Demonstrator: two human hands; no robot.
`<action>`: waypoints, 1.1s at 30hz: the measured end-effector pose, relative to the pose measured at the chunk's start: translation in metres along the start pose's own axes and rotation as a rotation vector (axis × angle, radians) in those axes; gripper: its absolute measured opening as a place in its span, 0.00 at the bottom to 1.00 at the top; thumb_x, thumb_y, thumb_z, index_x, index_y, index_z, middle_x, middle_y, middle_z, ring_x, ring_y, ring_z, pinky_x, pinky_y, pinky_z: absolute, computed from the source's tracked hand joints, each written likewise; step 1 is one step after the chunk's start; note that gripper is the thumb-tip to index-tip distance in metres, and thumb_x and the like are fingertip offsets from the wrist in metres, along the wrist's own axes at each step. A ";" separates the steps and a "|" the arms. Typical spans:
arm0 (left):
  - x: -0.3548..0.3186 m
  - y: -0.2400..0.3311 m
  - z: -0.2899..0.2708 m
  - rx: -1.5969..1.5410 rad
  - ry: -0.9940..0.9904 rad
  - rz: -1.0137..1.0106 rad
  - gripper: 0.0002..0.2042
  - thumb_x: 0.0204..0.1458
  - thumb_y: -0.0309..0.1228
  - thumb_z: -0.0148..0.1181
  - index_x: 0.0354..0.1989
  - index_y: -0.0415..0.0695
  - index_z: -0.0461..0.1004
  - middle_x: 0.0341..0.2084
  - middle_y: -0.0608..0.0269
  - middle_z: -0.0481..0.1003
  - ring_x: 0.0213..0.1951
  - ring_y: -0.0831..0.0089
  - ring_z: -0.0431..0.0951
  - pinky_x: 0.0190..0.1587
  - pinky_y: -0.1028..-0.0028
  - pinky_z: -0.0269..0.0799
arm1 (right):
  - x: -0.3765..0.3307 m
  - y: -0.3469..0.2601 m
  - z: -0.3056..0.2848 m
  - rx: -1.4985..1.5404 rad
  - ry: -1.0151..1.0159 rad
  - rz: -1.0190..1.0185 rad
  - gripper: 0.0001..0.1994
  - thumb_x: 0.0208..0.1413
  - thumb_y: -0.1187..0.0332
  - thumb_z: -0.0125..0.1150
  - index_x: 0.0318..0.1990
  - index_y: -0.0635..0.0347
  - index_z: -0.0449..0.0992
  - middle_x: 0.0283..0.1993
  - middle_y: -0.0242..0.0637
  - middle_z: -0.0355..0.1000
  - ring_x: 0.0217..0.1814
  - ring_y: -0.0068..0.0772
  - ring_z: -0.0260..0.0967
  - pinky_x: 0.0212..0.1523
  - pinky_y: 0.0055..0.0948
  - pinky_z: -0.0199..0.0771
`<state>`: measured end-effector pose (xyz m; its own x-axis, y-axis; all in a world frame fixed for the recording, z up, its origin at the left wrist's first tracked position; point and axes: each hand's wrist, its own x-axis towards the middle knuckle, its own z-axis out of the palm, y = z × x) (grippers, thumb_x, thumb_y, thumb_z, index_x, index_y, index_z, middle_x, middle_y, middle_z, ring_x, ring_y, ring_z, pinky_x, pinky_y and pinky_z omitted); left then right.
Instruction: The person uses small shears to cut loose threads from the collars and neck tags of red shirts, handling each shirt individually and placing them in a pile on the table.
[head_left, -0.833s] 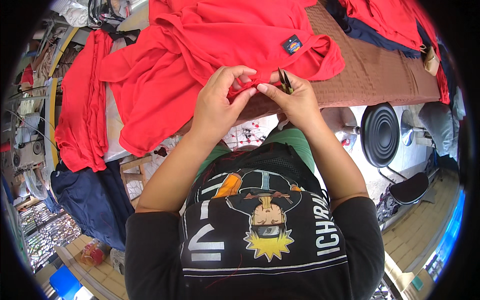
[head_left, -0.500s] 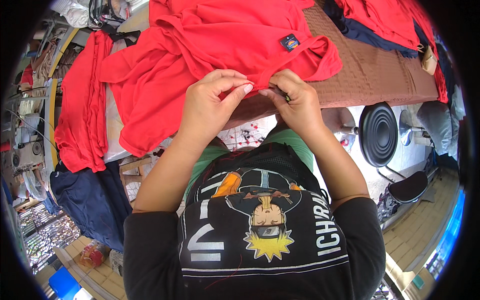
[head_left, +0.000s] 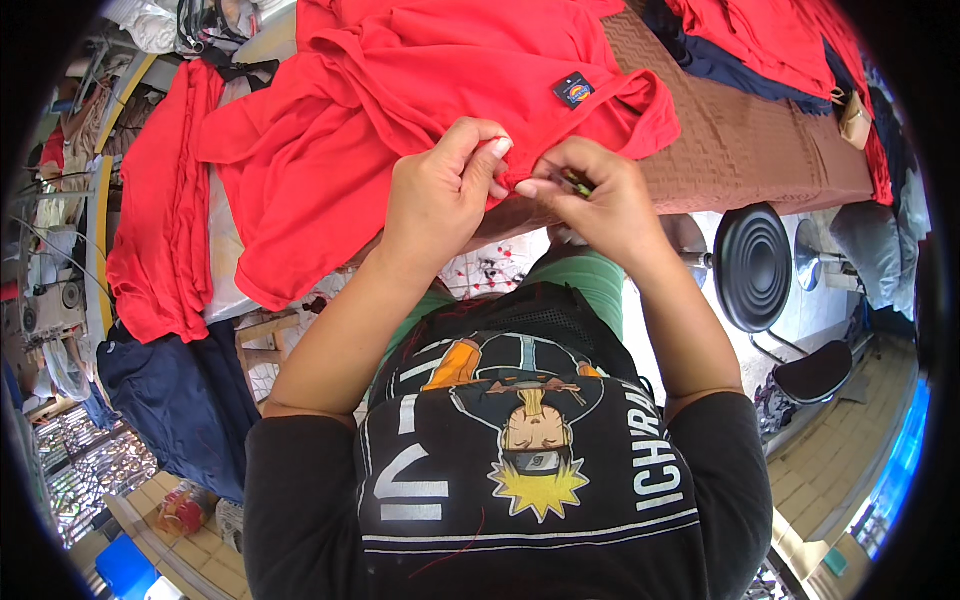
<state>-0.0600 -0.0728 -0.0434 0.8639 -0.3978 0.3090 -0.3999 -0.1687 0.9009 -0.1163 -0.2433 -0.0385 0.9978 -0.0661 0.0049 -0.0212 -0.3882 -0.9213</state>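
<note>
A red garment [head_left: 440,80] lies spread over the table in front of me, its near edge gathered between my hands. On it, a small dark label [head_left: 574,90] shows at the right. My left hand [head_left: 432,200] is closed, thumb against the bent forefinger, pinching the edge of the red cloth. Close beside it, my right hand [head_left: 605,200] is closed on the same edge with thumb and forefinger. Tucked within the right fingers is a small dark and yellow-green tool [head_left: 578,183], mostly hidden, so its kind cannot be told.
A brown textured cloth [head_left: 740,145] covers the table. More red garments [head_left: 765,45] are piled at the far right. At the left hang a red cloth [head_left: 165,200] and navy fabric [head_left: 185,410]. A black round stool [head_left: 752,268] stands right of my legs.
My left thumb and forefinger have lifted and turned upward from the cloth edge. The right hand has rolled slightly, showing more of the small tool. The garment's label has shifted a little.
</note>
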 end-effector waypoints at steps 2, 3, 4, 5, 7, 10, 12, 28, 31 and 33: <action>0.000 0.001 0.002 0.047 0.000 0.053 0.04 0.58 0.28 0.56 0.37 0.40 0.73 0.19 0.59 0.77 0.22 0.75 0.80 0.23 0.77 0.72 | 0.001 0.003 -0.004 0.026 0.115 -0.218 0.06 0.52 0.71 0.67 0.32 0.63 0.77 0.26 0.25 0.69 0.26 0.11 0.63 0.27 0.16 0.65; -0.001 0.001 0.003 0.071 0.000 0.078 0.04 0.58 0.28 0.57 0.37 0.41 0.73 0.19 0.59 0.76 0.21 0.74 0.80 0.22 0.76 0.72 | 0.001 -0.006 -0.004 0.214 0.103 -0.056 0.06 0.51 0.71 0.68 0.32 0.63 0.77 0.27 0.25 0.70 0.28 0.12 0.62 0.29 0.17 0.63; -0.002 0.001 0.003 0.135 0.004 0.117 0.04 0.57 0.28 0.57 0.37 0.41 0.73 0.19 0.59 0.76 0.21 0.72 0.80 0.22 0.76 0.72 | 0.002 -0.007 -0.001 0.132 0.096 -0.088 0.06 0.51 0.72 0.68 0.32 0.63 0.77 0.27 0.25 0.70 0.29 0.12 0.62 0.30 0.18 0.63; -0.002 0.000 0.002 0.198 0.006 0.157 0.04 0.57 0.28 0.58 0.37 0.42 0.74 0.19 0.59 0.76 0.21 0.71 0.79 0.22 0.76 0.71 | 0.004 -0.008 0.000 0.048 0.091 -0.119 0.06 0.51 0.72 0.68 0.33 0.63 0.77 0.27 0.26 0.70 0.29 0.12 0.61 0.30 0.18 0.63; -0.002 0.001 0.003 0.276 -0.021 0.190 0.05 0.57 0.28 0.58 0.37 0.41 0.74 0.21 0.58 0.77 0.23 0.71 0.80 0.24 0.76 0.73 | 0.005 -0.007 0.002 -0.013 0.061 -0.104 0.06 0.52 0.72 0.67 0.32 0.64 0.77 0.28 0.26 0.70 0.29 0.13 0.60 0.30 0.19 0.63; -0.005 0.005 0.000 0.289 -0.079 0.128 0.05 0.57 0.26 0.58 0.37 0.37 0.74 0.26 0.58 0.80 0.28 0.75 0.82 0.29 0.79 0.76 | 0.003 -0.005 0.000 -0.048 0.025 -0.030 0.06 0.53 0.72 0.66 0.33 0.64 0.75 0.27 0.26 0.70 0.30 0.13 0.60 0.31 0.18 0.63; -0.005 0.004 -0.001 0.230 -0.098 0.043 0.05 0.55 0.27 0.59 0.36 0.38 0.75 0.27 0.58 0.80 0.29 0.75 0.82 0.30 0.78 0.76 | 0.002 0.000 0.001 0.034 0.033 -0.024 0.06 0.55 0.72 0.64 0.34 0.64 0.74 0.27 0.27 0.70 0.31 0.14 0.61 0.32 0.20 0.64; 0.003 0.010 -0.008 0.348 -0.318 -0.021 0.06 0.54 0.27 0.59 0.36 0.38 0.76 0.27 0.55 0.79 0.29 0.70 0.82 0.31 0.75 0.75 | -0.008 -0.022 -0.024 -0.301 0.028 -0.309 0.10 0.54 0.69 0.63 0.39 0.66 0.72 0.36 0.43 0.74 0.37 0.38 0.74 0.37 0.31 0.72; 0.003 0.007 -0.009 0.253 -0.284 -0.020 0.06 0.57 0.27 0.57 0.36 0.37 0.75 0.26 0.56 0.79 0.30 0.72 0.82 0.31 0.76 0.76 | -0.009 -0.023 -0.032 -0.333 -0.094 -0.271 0.10 0.54 0.70 0.62 0.39 0.67 0.73 0.33 0.43 0.74 0.36 0.38 0.75 0.37 0.31 0.72; 0.003 0.007 -0.009 0.231 -0.274 -0.012 0.06 0.57 0.27 0.56 0.37 0.37 0.75 0.26 0.57 0.79 0.30 0.73 0.82 0.31 0.76 0.76 | -0.009 -0.020 -0.033 -0.343 -0.118 -0.298 0.09 0.53 0.71 0.62 0.38 0.66 0.74 0.32 0.43 0.73 0.34 0.39 0.75 0.36 0.30 0.72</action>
<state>-0.0574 -0.0668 -0.0332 0.7669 -0.6166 0.1776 -0.4762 -0.3613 0.8017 -0.1269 -0.2647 -0.0072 0.9635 0.1917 0.1869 0.2674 -0.6570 -0.7049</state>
